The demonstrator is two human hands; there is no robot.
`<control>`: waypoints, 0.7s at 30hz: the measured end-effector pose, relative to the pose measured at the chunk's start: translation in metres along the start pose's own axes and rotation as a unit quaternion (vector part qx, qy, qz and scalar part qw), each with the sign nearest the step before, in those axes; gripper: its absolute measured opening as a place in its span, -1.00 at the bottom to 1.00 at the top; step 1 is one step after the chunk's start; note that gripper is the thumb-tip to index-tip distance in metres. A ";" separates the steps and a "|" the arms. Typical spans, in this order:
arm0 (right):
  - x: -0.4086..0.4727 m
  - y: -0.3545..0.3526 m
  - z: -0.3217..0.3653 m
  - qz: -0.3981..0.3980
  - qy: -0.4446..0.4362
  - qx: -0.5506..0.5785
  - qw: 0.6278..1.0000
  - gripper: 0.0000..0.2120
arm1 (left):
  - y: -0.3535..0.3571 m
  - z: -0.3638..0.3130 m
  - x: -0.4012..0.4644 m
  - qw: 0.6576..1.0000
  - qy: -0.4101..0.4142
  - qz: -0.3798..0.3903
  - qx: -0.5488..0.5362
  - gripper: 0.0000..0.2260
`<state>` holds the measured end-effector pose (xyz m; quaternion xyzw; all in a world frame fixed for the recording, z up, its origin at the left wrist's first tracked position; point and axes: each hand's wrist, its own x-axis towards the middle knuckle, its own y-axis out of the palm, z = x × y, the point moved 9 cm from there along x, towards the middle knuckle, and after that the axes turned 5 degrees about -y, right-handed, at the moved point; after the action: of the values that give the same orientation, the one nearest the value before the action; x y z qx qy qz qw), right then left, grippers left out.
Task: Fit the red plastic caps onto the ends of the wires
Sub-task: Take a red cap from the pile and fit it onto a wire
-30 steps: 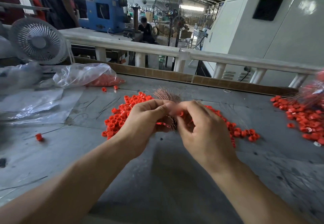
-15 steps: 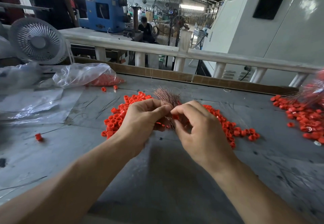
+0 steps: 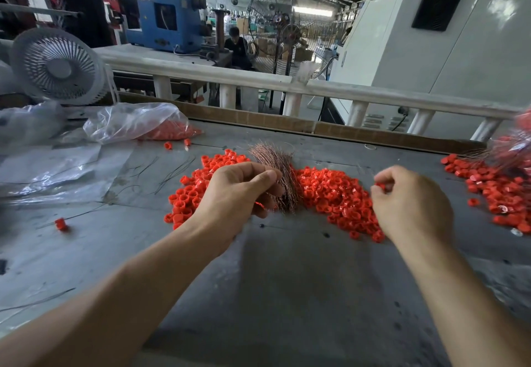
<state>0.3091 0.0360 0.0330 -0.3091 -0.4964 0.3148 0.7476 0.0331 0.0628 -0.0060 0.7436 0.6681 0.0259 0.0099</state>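
One plastic bag [image 3: 135, 121] holds red caps [image 3: 169, 134]; left hand [image 3: 238, 194] grips wires [image 3: 280, 171]

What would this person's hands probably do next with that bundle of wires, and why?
Probably bring the right hand back to the wire bundle and push its red cap onto a wire end. The left hand grips the bundle over the cap pile, while the right hand's fingers pinch a cap off to the side, apart from the wires.

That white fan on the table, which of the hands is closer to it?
Left. The left hand holds the wire bundle mid-table, on the white fan side. The right hand, pinching a red cap, is farther away on the other side.
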 end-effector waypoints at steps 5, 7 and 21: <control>0.006 0.009 -0.045 0.075 0.103 -0.054 0.990 -0.86 | -0.005 -0.001 0.002 0.999 0.017 -0.024 0.043 -0.87; 0.006 0.013 -0.054 0.101 0.124 -0.063 0.985 -0.82 | -0.008 0.000 0.004 0.998 0.020 -0.029 0.052 -0.87; 0.002 0.002 -0.009 0.031 0.002 -0.007 1.000 -0.90 | -0.015 -0.004 0.010 0.949 0.109 -0.074 0.285 -0.94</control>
<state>0.3181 0.0375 0.0298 -0.3301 -0.4873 0.3335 0.7365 0.0192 0.0746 -0.0021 0.6566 0.6977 -0.0855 -0.2735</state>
